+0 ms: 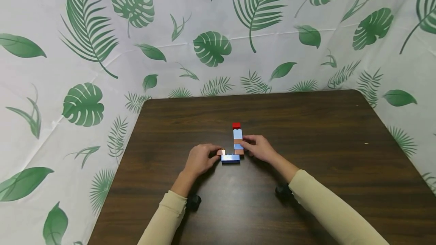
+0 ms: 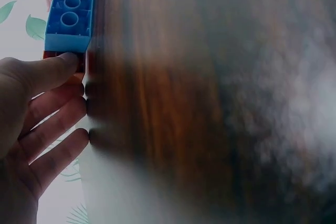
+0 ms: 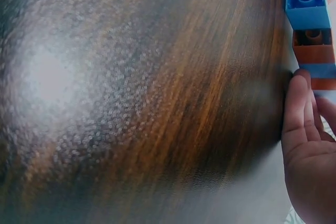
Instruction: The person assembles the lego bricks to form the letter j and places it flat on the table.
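Toy building bricks are joined in an L shape on the table. At its near end, a blue brick (image 1: 230, 158) shows its hollow underside with round tubes in both wrist views. My left hand (image 1: 200, 158) pinches an orange brick (image 1: 221, 152) at the blue brick's left end between thumb and forefinger; its other fingers are spread. On the right, a brick stack (image 1: 238, 141) of orange, blue and light blue pieces runs away from me to a red brick (image 1: 236, 125). My right hand (image 1: 260, 149) holds this stack's right side with thumb and fingers. Those fingers partly hide it.
The bricks lie on a dark wood-grain table (image 1: 306, 131). A white cloth (image 1: 211, 18) with green leaf prints hangs behind it and along the sides. Dark wrist devices sit under the left cuff (image 1: 194, 202) and the right cuff (image 1: 283, 191).
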Tool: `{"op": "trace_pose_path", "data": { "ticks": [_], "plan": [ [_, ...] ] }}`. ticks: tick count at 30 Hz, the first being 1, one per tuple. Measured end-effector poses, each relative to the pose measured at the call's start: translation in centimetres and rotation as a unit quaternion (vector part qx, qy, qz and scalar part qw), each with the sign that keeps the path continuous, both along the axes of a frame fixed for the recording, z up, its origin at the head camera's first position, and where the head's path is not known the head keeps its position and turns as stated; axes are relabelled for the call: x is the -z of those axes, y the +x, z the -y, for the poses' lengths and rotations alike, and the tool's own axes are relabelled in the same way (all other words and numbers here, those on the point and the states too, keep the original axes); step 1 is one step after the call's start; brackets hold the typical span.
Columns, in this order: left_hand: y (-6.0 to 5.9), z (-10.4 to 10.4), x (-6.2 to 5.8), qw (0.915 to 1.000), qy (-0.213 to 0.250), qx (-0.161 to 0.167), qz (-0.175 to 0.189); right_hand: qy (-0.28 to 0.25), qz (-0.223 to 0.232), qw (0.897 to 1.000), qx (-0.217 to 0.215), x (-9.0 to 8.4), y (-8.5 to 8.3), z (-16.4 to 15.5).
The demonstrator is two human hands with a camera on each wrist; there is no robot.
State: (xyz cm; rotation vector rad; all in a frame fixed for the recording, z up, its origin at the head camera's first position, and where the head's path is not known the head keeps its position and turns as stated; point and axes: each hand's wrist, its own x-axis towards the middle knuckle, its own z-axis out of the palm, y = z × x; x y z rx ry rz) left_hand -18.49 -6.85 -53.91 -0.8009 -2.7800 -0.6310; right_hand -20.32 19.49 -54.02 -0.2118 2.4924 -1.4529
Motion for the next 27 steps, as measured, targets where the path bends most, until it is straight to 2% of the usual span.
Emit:
{"op": "trace_pose_path", "data": {
  "ticks": [7,16,27],
  "plan": [
    [-0.06,0.02,-0.01,0.9998,-0.013,-0.001,-0.017,0.02,-0.005,1.0,-0.007,-0.1,-0.11,0.22],
    [-0.06,0.04,-0.05,0.9996,-0.024,-0.005,-0.011,0.039,-0.002,0.999,-0.013,-0.04,-0.34,0.37],
    [0.01,0.01,-0.06,0.9995,-0.029,-0.01,-0.005,0.031,0.004,0.999,-0.015,0.01,-0.31,0.44]
  ]
}}
